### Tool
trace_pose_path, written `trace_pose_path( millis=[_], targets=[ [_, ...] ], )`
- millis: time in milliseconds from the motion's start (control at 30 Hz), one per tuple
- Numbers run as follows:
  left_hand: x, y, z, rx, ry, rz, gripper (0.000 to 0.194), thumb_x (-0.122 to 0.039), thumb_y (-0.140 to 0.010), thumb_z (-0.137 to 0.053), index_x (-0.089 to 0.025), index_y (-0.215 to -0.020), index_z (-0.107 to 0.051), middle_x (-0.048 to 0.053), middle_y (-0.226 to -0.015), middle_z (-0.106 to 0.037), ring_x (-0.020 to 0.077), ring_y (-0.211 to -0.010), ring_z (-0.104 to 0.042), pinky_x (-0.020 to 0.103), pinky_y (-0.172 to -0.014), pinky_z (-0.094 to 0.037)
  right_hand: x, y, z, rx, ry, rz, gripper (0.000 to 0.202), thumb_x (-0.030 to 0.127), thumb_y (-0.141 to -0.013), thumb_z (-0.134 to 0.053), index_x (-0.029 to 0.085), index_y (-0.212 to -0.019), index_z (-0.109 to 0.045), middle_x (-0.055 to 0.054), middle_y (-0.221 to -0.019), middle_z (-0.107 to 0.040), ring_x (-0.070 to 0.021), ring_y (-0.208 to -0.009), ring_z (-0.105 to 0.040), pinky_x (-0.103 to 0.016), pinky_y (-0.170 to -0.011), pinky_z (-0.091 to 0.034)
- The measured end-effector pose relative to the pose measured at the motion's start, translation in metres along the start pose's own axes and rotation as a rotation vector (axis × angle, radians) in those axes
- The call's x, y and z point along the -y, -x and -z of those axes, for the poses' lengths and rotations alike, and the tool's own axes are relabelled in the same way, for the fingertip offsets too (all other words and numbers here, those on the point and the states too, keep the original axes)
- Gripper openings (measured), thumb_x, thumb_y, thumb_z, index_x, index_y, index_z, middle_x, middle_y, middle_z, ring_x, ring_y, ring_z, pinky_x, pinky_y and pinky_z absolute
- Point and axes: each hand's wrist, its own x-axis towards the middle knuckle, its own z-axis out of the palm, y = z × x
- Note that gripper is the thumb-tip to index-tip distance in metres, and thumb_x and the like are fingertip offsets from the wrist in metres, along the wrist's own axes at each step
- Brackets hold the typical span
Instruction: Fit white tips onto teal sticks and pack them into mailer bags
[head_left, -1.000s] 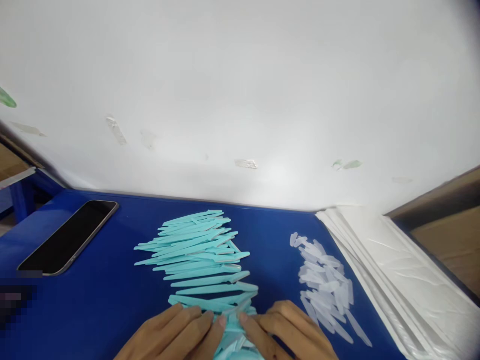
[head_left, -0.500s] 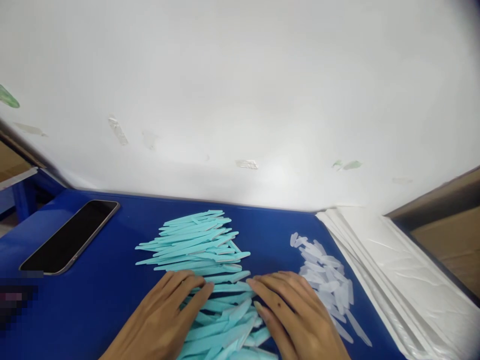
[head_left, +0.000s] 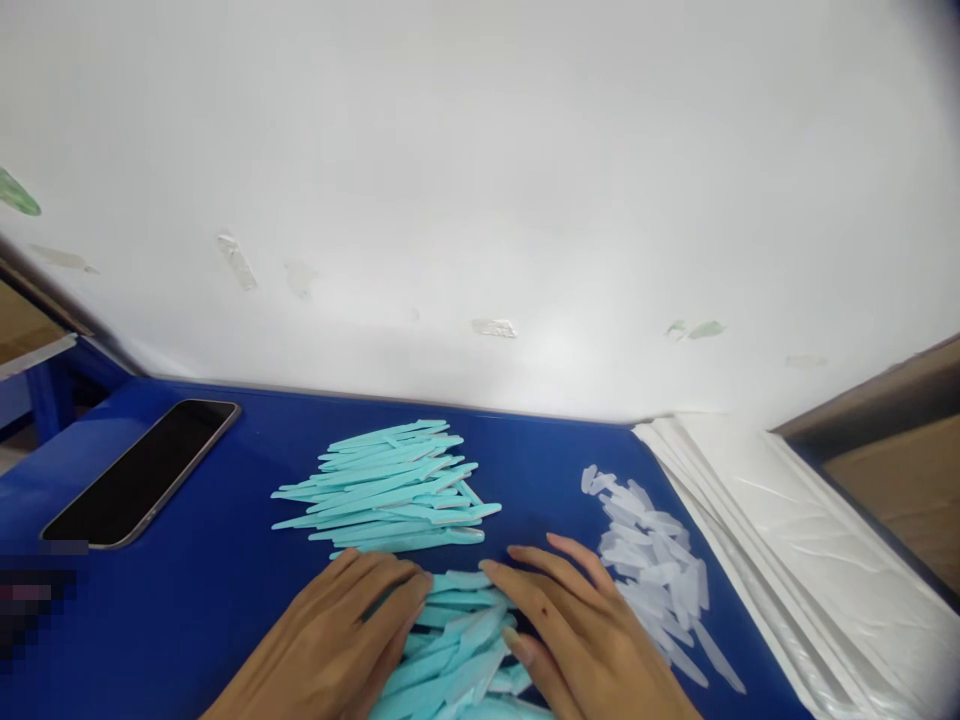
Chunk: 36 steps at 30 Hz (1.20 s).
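A: "Where are the turquoise sticks (head_left: 450,655)?"
B: "They lie in a near heap on the blue table (head_left: 172,620). At its left edge, the left hand (head_left: 322,630) curves, its fingers side by side. At its right edge, the right hand (head_left: 581,635) is spread."
A: "And around this heap?"
B: "Beyond it is another turquoise pile (head_left: 397,490); to its right, whitish pieces (head_left: 656,565); to its left, farther, a phone (head_left: 142,470)."
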Motion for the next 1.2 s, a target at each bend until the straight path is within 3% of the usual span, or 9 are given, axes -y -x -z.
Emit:
trace_pose_path(
  millis=[133, 233, 333, 500, 667, 800, 1000, 1100, 1200],
  targets=[
    [0.015, 0.011, -0.004, 0.059, -0.026, 0.034, 0.039, -0.012, -0.102, -0.041, -0.024, -0.132, -0.062, 0.005, -0.119, -0.072, 0.0184, -0.104, -0.07, 0.028, -0.09, -0.054, -0.011, 0.003, 0.003, -0.066, 0.034, -0.072, 0.029, 0.019, -0.106, -0.047, 0.02, -0.128, -0.066, 0.001, -0.116, -0.077, -0.0182, -0.113, -0.068, -0.035, -0.118, -0.028],
    [0.027, 0.014, -0.004, 0.09, -0.038, 0.11, 0.035, -0.014, -0.102, -0.044, -0.026, -0.127, -0.065, 0.007, -0.117, -0.07, 0.0199, -0.102, -0.069, 0.027, -0.08, -0.056, -0.031, 0.01, 0.007, -0.099, 0.188, -0.184, 0.028, 0.017, -0.105, -0.047, 0.02, -0.123, -0.068, -0.003, -0.117, -0.077, -0.0234, -0.116, -0.067, -0.045, -0.118, -0.027],
    [0.034, 0.014, -0.005, 0.109, -0.026, 0.128, 0.033, -0.015, -0.102, -0.044, -0.027, -0.123, -0.066, 0.007, -0.112, -0.069, 0.0194, -0.095, -0.069, 0.026, -0.074, -0.056, -0.054, 0.02, 0.008, -0.056, 0.363, -0.279, 0.033, 0.023, -0.107, -0.044, 0.018, -0.133, -0.062, -0.009, -0.131, -0.072, -0.0304, -0.127, -0.061, -0.053, -0.114, -0.033],
    [0.036, 0.015, -0.006, 0.099, -0.01, 0.116, 0.034, -0.012, -0.1, -0.044, -0.027, -0.12, -0.067, 0.006, -0.109, -0.069, 0.0191, -0.093, -0.068, 0.026, -0.074, -0.055, -0.074, 0.031, -0.003, 0.035, 0.492, -0.303, 0.044, 0.03, -0.109, -0.035, 0.014, -0.147, -0.051, -0.013, -0.143, -0.064, -0.0347, -0.139, -0.051, -0.059, -0.112, -0.035],
    [0.032, 0.014, -0.002, 0.157, -0.068, 0.1, 0.051, 0.003, -0.089, -0.04, -0.025, -0.124, -0.063, 0.006, -0.114, -0.068, 0.021, -0.098, -0.067, 0.03, -0.079, -0.056, -0.068, 0.028, -0.008, 0.071, 0.475, -0.273, 0.042, 0.027, -0.109, -0.036, 0.013, -0.142, -0.056, -0.012, -0.14, -0.067, -0.0345, -0.14, -0.051, -0.06, -0.115, -0.033],
    [0.03, 0.013, -0.001, 0.182, -0.124, 0.073, 0.065, 0.013, -0.078, -0.034, -0.021, -0.127, -0.061, 0.008, -0.117, -0.067, 0.0228, -0.104, -0.066, 0.035, -0.086, -0.055, -0.058, 0.021, -0.006, 0.048, 0.392, -0.211, 0.035, 0.024, -0.108, -0.041, 0.016, -0.134, -0.063, -0.008, -0.134, -0.071, -0.0303, -0.135, -0.056, -0.054, -0.119, -0.028],
    [0.033, 0.016, -0.006, 0.141, -0.146, 0.001, 0.052, 0.007, -0.089, -0.038, -0.019, -0.128, -0.06, 0.007, -0.117, -0.068, 0.0238, -0.108, -0.063, 0.038, -0.094, -0.049, -0.046, 0.021, -0.011, 0.02, 0.228, -0.126, 0.035, 0.017, -0.108, -0.04, 0.023, -0.13, -0.067, -0.002, -0.127, -0.075, -0.0214, -0.127, -0.063, -0.047, -0.124, -0.021],
    [0.031, 0.017, -0.006, 0.123, -0.111, -0.002, 0.044, 0.001, -0.094, -0.041, -0.019, -0.129, -0.059, 0.006, -0.115, -0.069, 0.0229, -0.105, -0.063, 0.039, -0.097, -0.045, -0.041, 0.02, -0.007, 0.027, 0.206, -0.057, 0.04, 0.013, -0.109, -0.034, 0.02, -0.135, -0.064, -0.006, -0.128, -0.074, -0.0201, -0.122, -0.067, -0.045, -0.121, -0.025],
    [0.027, 0.015, -0.005, 0.115, -0.079, 0.037, 0.049, 0.003, -0.092, -0.038, -0.021, -0.13, -0.058, 0.005, -0.113, -0.069, 0.021, -0.103, -0.064, 0.038, -0.098, -0.043, -0.038, 0.017, 0.0, 0.007, 0.2, -0.019, 0.042, 0.01, -0.108, -0.034, 0.018, -0.137, -0.062, -0.007, -0.125, -0.075, -0.0191, -0.112, -0.071, -0.043, -0.114, -0.036]
  ],
)
